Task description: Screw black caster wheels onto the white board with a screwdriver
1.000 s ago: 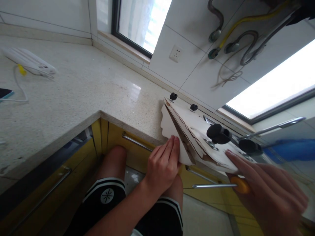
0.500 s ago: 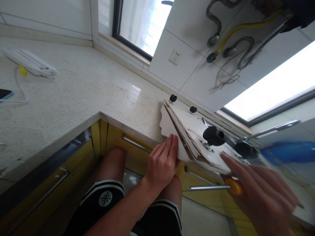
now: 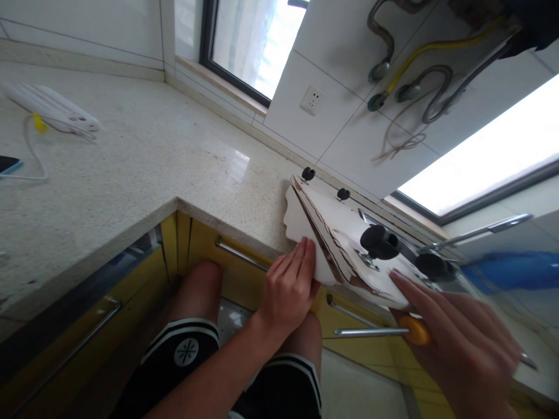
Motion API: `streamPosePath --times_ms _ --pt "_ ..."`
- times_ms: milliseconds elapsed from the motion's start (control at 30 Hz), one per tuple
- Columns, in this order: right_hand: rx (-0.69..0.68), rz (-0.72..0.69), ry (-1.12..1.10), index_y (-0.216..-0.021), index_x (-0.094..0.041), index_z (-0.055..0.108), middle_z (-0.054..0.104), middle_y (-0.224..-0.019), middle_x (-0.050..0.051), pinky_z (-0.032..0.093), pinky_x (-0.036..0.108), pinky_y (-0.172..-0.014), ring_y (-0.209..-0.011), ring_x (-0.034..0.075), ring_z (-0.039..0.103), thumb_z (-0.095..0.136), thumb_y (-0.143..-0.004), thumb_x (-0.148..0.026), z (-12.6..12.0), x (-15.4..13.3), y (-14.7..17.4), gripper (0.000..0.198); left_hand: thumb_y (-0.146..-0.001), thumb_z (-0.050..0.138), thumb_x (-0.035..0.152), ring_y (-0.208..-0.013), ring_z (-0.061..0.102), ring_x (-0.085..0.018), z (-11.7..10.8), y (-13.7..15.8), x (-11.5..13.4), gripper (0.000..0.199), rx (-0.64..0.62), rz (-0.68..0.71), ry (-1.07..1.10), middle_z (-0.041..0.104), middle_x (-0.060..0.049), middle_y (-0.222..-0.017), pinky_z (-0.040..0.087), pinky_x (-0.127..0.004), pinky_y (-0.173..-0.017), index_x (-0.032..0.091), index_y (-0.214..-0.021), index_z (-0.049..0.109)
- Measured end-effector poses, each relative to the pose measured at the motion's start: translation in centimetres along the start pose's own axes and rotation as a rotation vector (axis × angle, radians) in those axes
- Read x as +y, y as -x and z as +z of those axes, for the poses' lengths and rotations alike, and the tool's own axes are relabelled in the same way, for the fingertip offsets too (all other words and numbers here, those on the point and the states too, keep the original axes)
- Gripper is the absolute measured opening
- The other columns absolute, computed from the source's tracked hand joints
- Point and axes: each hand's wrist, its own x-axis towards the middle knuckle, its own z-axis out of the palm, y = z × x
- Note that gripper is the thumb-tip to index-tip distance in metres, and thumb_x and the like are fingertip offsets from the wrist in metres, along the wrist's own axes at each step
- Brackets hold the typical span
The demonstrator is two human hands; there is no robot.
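A white board piece with black casters (image 3: 349,227) lies wheels up at the counter's edge. Its near side is cracked and split into layers, with a scalloped lower panel (image 3: 297,218) under the gap. My left hand (image 3: 290,285) is closed on the edge of that lower panel, fingers on top and thumb hidden beneath. My right hand (image 3: 463,331) is wrapped round the orange handle of a screwdriver (image 3: 371,333), whose metal shaft points left. Fingertips of this hand also rest on the upper board beside a large caster (image 3: 379,241).
A speckled stone counter (image 3: 131,157) runs left, bearing a white power bank (image 3: 52,107) with a cable and part of a phone (image 3: 9,165). Yellow drawers (image 3: 236,270) with metal handles sit below. A faucet (image 3: 489,230) and blue item (image 3: 502,270) are at right.
Almost nothing differs. The screwdriver and my right hand have shifted very slightly; my left hand keeps its place on the board.
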Motion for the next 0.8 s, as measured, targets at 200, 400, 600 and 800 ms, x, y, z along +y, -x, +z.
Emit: streamPosePath --times_ms 200,400,600,800 --pt "-0.003 0.011 0.002 -0.150 -0.015 0.074 0.086 -0.110 0.009 0.051 0.037 -0.081 -0.085 0.022 0.070 0.086 -0.091 -0.005 0.2 -0.1 0.1 0.061 -0.112 0.053 0.020 -0.137 0.077 -0.032 0.3 0.4 0.0 0.048 -0.021 0.017 -0.017 0.076 -0.024 -0.149 0.069 -0.043 -0.105 -0.001 -0.155 0.061" --pt "0.021 0.010 0.002 -0.153 -0.015 0.073 0.086 -0.109 0.009 0.051 0.037 -0.081 -0.085 0.023 0.071 0.086 -0.092 -0.007 0.6 0.0 0.3 0.063 -0.113 0.050 0.019 -0.137 0.078 -0.031 0.0 0.8 -0.9 0.053 0.021 0.049 -0.027 0.076 -0.024 -0.149 0.067 -0.041 -0.107 0.001 -0.163 0.054" --pt "0.032 0.000 0.003 -0.151 -0.014 0.074 0.085 -0.105 0.010 0.051 0.036 -0.081 -0.084 0.022 0.068 0.086 -0.092 -0.005 0.6 0.0 -0.1 0.061 -0.115 0.051 0.021 -0.132 0.080 -0.032 0.0 0.6 -1.5 0.059 0.036 0.035 -0.032 0.076 -0.025 -0.148 0.067 -0.041 -0.106 0.000 -0.169 0.046" --pt "0.037 -0.015 -0.002 -0.150 -0.012 0.074 0.085 -0.105 0.012 0.051 0.036 -0.080 -0.084 0.021 0.068 0.082 -0.099 -0.011 0.8 -0.5 -0.3 0.051 -0.117 0.050 0.027 -0.131 0.080 -0.033 0.5 0.7 -1.3 0.057 0.067 0.030 -0.017 0.075 -0.027 -0.149 0.067 -0.042 -0.105 -0.001 -0.167 0.048"
